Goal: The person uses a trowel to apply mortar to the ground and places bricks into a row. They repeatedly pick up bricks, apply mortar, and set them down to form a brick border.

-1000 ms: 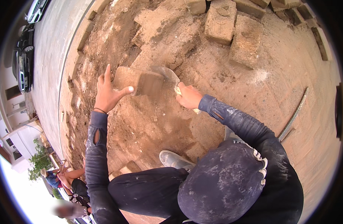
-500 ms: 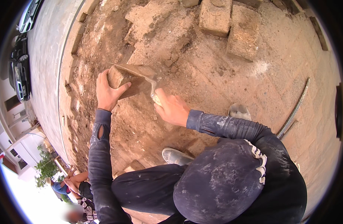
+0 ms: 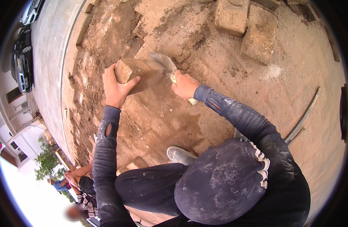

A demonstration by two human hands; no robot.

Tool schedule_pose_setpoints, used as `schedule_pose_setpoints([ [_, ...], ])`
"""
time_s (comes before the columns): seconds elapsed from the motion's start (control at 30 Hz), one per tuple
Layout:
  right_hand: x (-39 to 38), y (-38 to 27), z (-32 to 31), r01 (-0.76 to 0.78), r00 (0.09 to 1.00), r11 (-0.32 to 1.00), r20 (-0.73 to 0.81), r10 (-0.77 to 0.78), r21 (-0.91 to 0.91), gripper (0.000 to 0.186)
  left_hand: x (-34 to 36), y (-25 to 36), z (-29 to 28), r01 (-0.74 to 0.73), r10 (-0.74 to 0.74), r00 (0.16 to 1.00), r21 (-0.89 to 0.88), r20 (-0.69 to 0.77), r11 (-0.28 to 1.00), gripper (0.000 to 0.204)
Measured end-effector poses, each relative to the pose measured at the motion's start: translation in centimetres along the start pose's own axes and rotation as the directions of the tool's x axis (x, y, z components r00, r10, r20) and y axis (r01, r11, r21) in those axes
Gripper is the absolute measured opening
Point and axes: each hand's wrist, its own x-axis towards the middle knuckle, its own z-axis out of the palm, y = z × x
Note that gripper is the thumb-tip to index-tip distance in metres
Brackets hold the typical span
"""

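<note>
With thumb and fingers around a dusty tan paving block (image 3: 143,72), my left hand (image 3: 115,89) holds its left end in the middle of the view. My right hand (image 3: 185,87) is closed on the pale handle of a metal trowel. The trowel's blade (image 3: 162,60) lies just beyond the block's right end; whether they touch I cannot tell. Beneath both hands is rough brown dirt (image 3: 155,121) with loose crumbs and broken patches.
Several loose blocks (image 3: 257,34) lie at the top right. A long narrow metal strip (image 3: 302,115) lies at right. A block edging (image 3: 75,56) borders a paved road (image 3: 49,75) with parked cars (image 3: 22,64). Other people (image 3: 79,181) crouch at lower left. My shoe (image 3: 179,155) is below.
My left hand has closed around the block. The trowel went across the block's top half a second ago and has since moved back up and right, beyond the block's right end.
</note>
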Motion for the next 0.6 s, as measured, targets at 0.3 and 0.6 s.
schedule_pose_setpoints([
  [0.3, -8.0, -8.3, 0.6, 0.337, 0.935, 0.933, -0.158, -0.317, 0.123, 0.036, -1.8, -1.9, -0.8, 0.069, -0.056, 0.994, -0.131, 0.097, 0.989, 0.094],
  [0.6, -7.9, -9.2, 1.5, 0.353, 0.925, 0.929, -0.188, -0.330, 0.109, 0.037, -2.1, -2.1, -0.3, 0.028, -0.026, 0.999, -0.105, 0.018, 0.994, 0.092],
])
